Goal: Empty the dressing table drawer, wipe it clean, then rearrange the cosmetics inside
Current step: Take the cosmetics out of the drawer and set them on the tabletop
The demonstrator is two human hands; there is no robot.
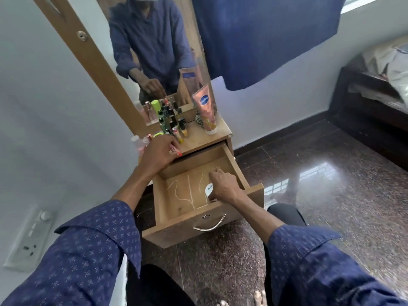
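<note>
Nearly emptied | drawer (239,173): only white jar (208,189) inside, right hand (223,186) grips it | left hand (160,154) above drawer pinches lipstick (175,150) | wiping, rearranging left

matt wooden drawer (176,199) with shiny metal handle (209,224), above glossy speckled stone floor (331,195)

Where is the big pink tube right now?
In the head view, the pink tube stands cap-down on the dressing table top, at its back right corner, leaning against the mirror, right of the small bottles.
</note>
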